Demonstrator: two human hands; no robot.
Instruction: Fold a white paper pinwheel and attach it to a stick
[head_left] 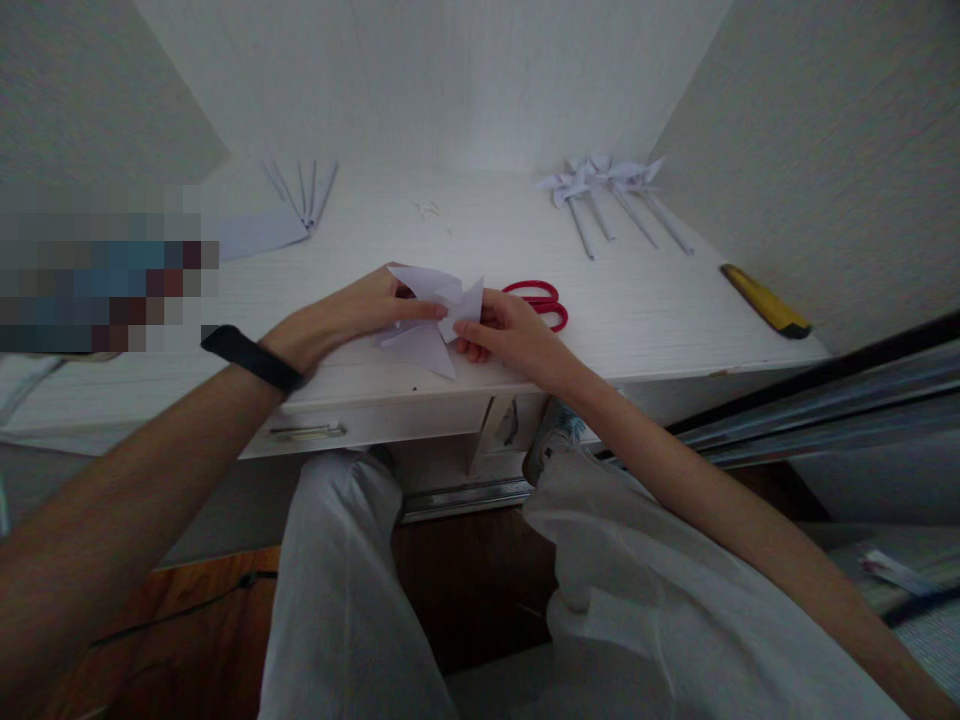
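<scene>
A white paper piece with pointed, cut flaps [427,345] is held between my two hands above the front edge of the white desk. My left hand [397,305] grips it from the left, thumb lying on top near the middle. From the right, my right hand [502,330] pinches a flap between thumb and fingers. Red-handled scissors [559,305] lie just behind and right of my right hand, their blades hidden. At the back right rest several paper pinwheels [600,180] on rolled paper sticks.
The desk [360,385] holds rolled paper sticks [304,195] and flat paper [259,232] at the back left. Small white bits [427,210] lie at the back middle. A yellow and black cutter [765,302] is at the right edge. A blurred-out area covers the far left.
</scene>
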